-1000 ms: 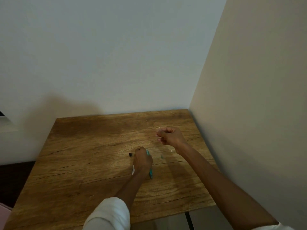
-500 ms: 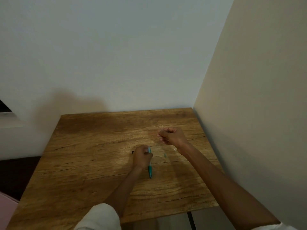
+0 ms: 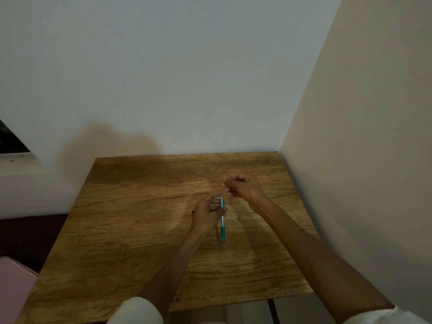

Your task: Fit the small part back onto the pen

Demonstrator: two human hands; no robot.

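Observation:
My left hand [image 3: 207, 215] grips a teal and clear pen [image 3: 222, 226] by its upper half, just above the wooden table [image 3: 131, 230]. The pen points toward me with its tip down. My right hand [image 3: 243, 187] is raised a little farther back and to the right, fingers curled, pinching a thin pale rod [image 3: 226, 187] that sticks out to the left. A small black piece [image 3: 193, 212] lies on the table at the left edge of my left hand, mostly hidden. A tiny pale bit [image 3: 252, 210] lies under my right wrist.
The table stands in a corner, with a white wall behind and a beige wall [image 3: 362, 160] along its right side. A dark floor and a pink object [image 3: 14, 286] lie to the left. A window ledge [image 3: 16, 157] shows at far left.
My left hand has lifted the pen off the table and turned it more upright. My right hand has stayed in place with the thin rod. The camera has tilted slightly.

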